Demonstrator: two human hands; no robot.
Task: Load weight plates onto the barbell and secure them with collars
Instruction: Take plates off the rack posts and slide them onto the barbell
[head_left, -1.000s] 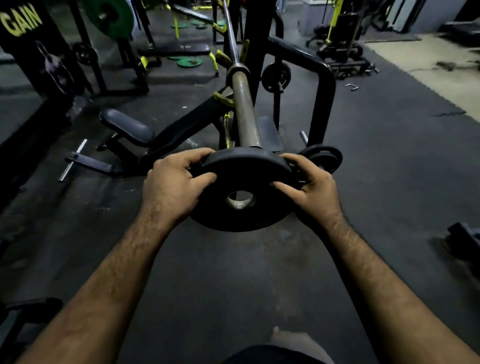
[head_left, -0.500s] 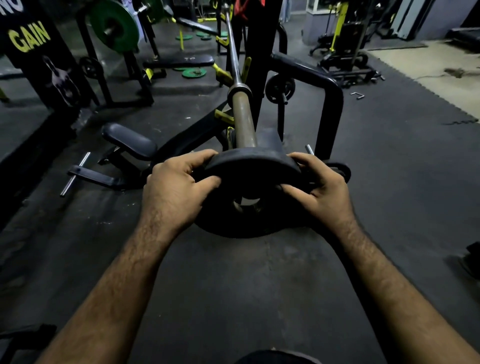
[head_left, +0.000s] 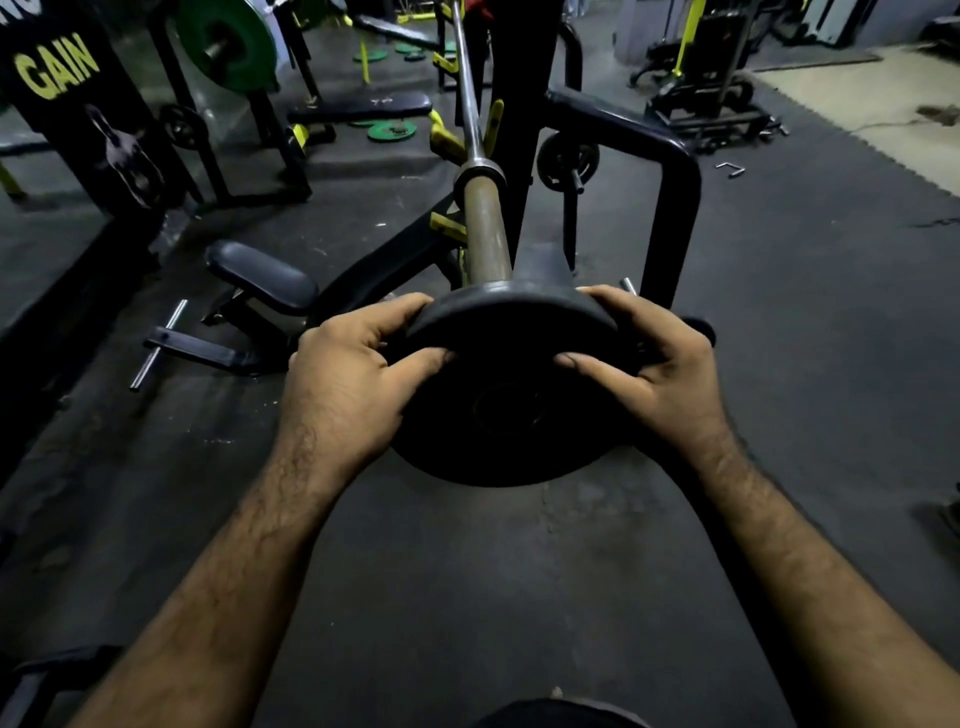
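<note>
A black weight plate (head_left: 506, 410) is at the near end of the barbell sleeve (head_left: 485, 234), its dark centre hole facing me. My left hand (head_left: 345, 382) grips the plate's left rim, thumb on the front face. My right hand (head_left: 657, 371) grips the right rim the same way. The barbell (head_left: 467, 88) runs away from me on a black rack. The sleeve's tip is hidden behind the plate. No collar is visible.
A black bench with a padded seat (head_left: 260, 278) lies left of the bar. A black rack frame (head_left: 670, 208) stands to the right, with a small black plate (head_left: 567, 161) on a peg. Green plates (head_left: 392, 130) lie on the floor behind; a green plate (head_left: 226, 41) hangs on another rack.
The plate has moved forward along the bar's line and tilted more upright. The bright sleeve end seen through its hole earlier no longer shows. Both hands keep their grip.
</note>
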